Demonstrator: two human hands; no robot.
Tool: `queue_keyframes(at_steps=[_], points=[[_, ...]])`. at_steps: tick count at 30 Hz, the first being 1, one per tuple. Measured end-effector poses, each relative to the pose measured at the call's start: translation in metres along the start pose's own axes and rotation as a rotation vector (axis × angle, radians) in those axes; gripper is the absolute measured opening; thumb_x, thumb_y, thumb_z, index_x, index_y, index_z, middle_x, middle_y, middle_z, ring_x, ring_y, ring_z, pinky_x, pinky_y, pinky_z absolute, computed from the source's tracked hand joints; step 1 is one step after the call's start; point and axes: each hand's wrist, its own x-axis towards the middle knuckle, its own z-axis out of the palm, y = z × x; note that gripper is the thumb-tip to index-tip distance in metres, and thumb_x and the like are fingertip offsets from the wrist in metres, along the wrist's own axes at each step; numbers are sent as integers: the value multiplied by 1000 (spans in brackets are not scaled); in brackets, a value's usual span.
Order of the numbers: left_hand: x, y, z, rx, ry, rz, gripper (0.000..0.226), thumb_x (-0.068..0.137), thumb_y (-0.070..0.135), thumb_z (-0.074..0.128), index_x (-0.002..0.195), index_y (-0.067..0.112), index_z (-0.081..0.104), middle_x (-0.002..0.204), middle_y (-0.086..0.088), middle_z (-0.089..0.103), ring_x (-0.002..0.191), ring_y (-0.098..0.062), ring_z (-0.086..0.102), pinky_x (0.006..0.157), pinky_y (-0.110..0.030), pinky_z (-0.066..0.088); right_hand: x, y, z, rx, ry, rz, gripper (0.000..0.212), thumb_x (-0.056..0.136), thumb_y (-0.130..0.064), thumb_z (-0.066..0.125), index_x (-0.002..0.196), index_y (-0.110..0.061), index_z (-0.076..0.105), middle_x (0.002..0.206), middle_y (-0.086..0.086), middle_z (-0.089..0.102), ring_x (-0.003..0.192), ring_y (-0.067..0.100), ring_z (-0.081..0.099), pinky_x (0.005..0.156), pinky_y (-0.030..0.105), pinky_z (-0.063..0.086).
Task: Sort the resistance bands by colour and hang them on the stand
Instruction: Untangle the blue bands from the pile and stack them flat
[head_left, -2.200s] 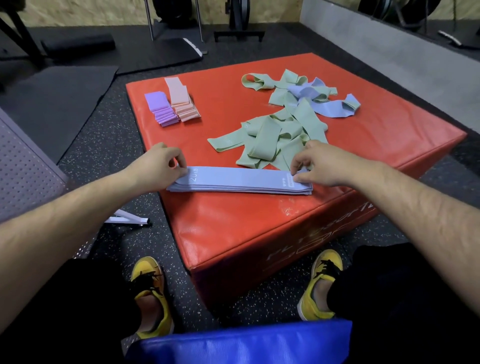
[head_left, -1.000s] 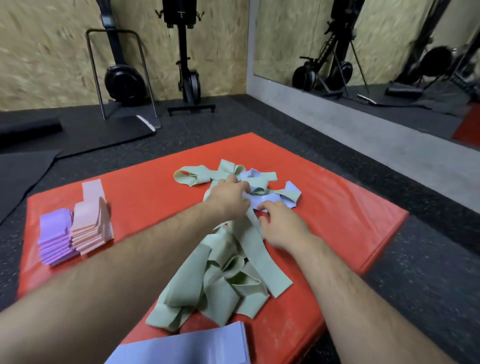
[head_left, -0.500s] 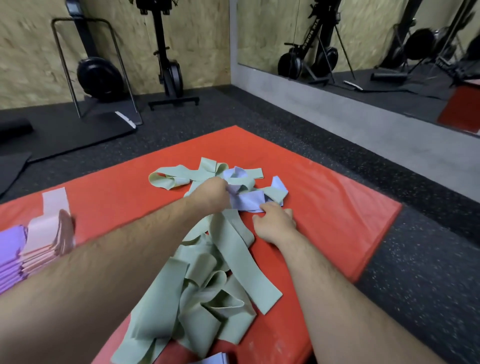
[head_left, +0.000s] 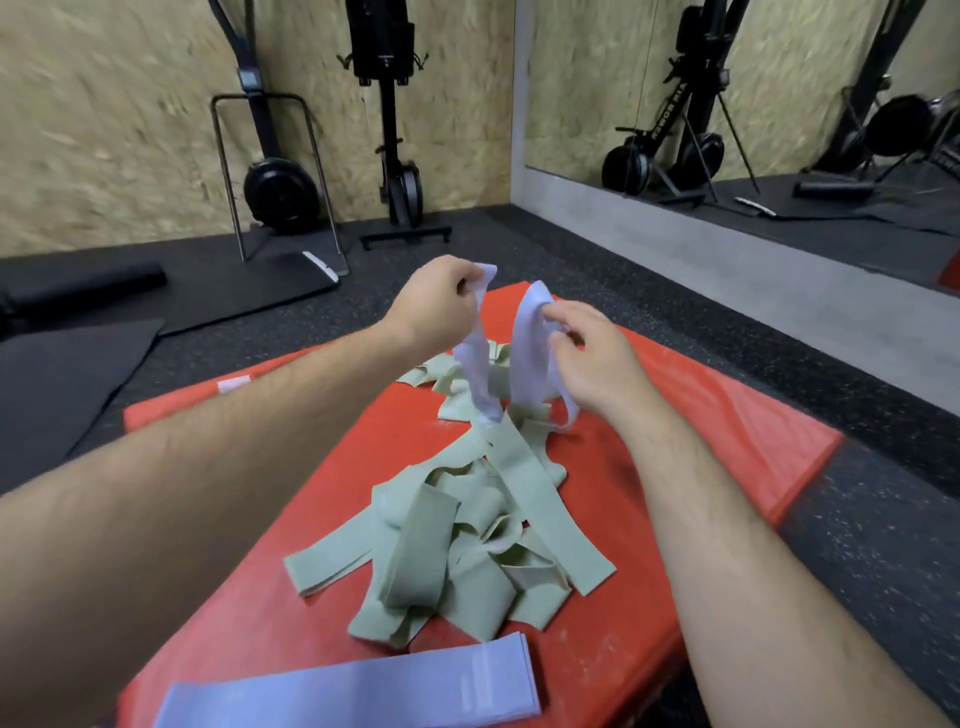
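Both hands are raised over the far part of a red padded box (head_left: 727, 431). My left hand (head_left: 434, 306) pinches one lavender-blue resistance band (head_left: 475, 358) that hangs down to the pile. My right hand (head_left: 587, 353) grips another lavender-blue band (head_left: 530, 343), looped and lifted. Below them lies a tangled heap of sage-green bands (head_left: 467, 545). A flat stack of lavender-blue bands (head_left: 363, 691) rests at the box's near edge. A pink band's corner (head_left: 234, 384) peeks out behind my left forearm. No stand for hanging is in view.
Black rubber floor surrounds the box, with dark mats (head_left: 62, 384) to the left. Gym machines (head_left: 280, 192) stand against the chipboard wall. A wall mirror (head_left: 753, 104) above a grey ledge runs along the right.
Both hands have lifted from the pile, each pulling a lavender-blue band up and free of the green ones. The view has tilted, so the pink and purple stacks are mostly out of sight.
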Motion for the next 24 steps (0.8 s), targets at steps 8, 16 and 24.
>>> queue_keyframes(at_steps=[8, 16, 24], points=[[-31, 9, -70, 54, 124, 15, 44, 93, 4, 41, 127, 14, 66, 117, 3, 67, 107, -13, 59, 81, -15, 35, -9, -81, -21, 177, 57, -164, 41, 96, -2, 47, 133, -12, 62, 136, -10, 54, 127, 7, 53, 111, 19, 37], [-112, 2, -93, -41, 99, 19, 48, 84, -6, 44, 85, 38, 64, 85, -4, 67, 74, -10, 53, 71, -24, 45, -36, -106, 17, 148, -78, -221, 32, 95, -1, 50, 119, -8, 70, 121, -6, 61, 112, 13, 61, 102, 27, 46], [-174, -77, -47, 92, 57, -229, 21, 92, 16, 54, 75, 12, 66, 72, 1, 60, 76, -20, 52, 74, -39, 48, -68, -101, 57, 47, -212, -150, 22, 94, -9, 56, 104, -17, 74, 105, -9, 65, 84, 1, 58, 82, 20, 45]])
